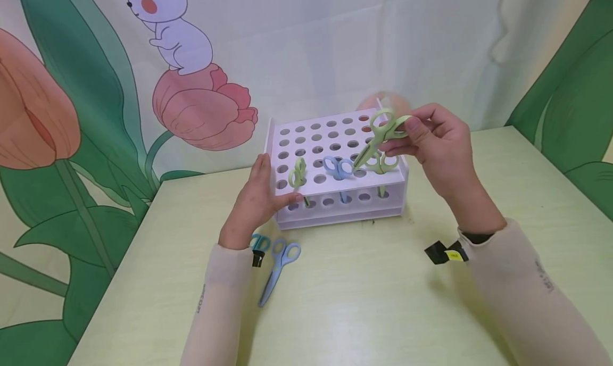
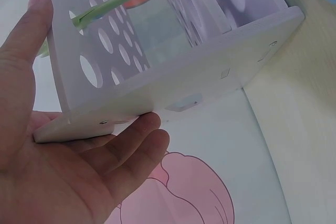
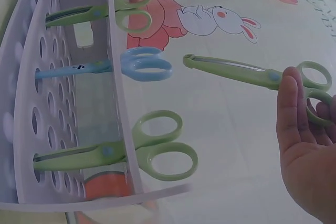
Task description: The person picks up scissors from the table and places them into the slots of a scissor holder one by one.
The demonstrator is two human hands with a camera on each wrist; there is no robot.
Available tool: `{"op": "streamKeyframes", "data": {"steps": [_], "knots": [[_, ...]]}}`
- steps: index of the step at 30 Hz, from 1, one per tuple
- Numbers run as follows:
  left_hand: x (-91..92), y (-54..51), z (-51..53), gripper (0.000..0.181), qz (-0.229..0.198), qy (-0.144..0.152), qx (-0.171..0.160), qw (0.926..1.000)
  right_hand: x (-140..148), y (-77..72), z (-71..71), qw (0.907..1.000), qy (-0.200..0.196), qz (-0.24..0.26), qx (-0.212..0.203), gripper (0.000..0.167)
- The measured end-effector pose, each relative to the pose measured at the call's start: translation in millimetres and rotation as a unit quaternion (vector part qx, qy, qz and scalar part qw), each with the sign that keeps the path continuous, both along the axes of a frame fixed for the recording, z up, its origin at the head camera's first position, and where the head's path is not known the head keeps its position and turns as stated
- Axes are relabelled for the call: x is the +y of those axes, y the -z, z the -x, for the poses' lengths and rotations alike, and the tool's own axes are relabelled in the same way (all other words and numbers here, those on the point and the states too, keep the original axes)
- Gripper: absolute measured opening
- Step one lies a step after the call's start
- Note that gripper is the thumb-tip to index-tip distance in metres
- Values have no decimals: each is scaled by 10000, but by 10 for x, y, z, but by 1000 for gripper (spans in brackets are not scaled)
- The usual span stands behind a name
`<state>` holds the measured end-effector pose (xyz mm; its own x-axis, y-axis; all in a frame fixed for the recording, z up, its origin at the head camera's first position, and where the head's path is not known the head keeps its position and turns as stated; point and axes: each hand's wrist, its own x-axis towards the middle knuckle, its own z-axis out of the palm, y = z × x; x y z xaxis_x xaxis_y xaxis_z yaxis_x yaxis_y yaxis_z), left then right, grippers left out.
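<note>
My right hand point(image 1: 445, 148) pinches green scissors point(image 1: 378, 137) by the handle loops, tips slanting down to the left over the rack's front right part. At the left end of the white holed rack point(image 1: 335, 219), my left hand point(image 1: 251, 204) holds on, its thumb at the front edge of the top board and its fingers along the outer side panel. Standing in the rack's front row, blades down, are green scissors point(image 3: 79, 14) at the left, light blue scissors point(image 3: 73, 70) in the middle and another green pair point(image 3: 89, 157) at the right.
Light blue scissors point(image 1: 274, 278) lie on the pale table point(image 1: 364, 302) in front of the rack. Beside them are teal scissors handles point(image 1: 261, 242), partly hidden by my left wrist. A printed curtain point(image 1: 306, 52) with flowers and a rabbit hangs right behind the rack.
</note>
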<state>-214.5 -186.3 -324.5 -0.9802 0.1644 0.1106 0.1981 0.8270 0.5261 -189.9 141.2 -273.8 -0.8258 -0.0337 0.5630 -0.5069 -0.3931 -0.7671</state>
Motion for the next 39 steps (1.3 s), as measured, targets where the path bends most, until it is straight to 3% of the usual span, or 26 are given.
{"op": "streamKeyframes", "data": {"steps": [8,19,28,39], "knots": [[-1,-11,-7,123,49,-29,-80,10000,61,-26,27,9984,-58,541,143,13],[-1,-13,-10,122,30,-67,-120,9999,94,-5,92,9967,127,752,260,13],[1,-6,-1,123,22,-72,-150,9999,107,82,176,9962,504,645,311,12],[1,-9,0,122,81,-86,-168,9998,156,212,287,9987,331,381,-72,14]]}}
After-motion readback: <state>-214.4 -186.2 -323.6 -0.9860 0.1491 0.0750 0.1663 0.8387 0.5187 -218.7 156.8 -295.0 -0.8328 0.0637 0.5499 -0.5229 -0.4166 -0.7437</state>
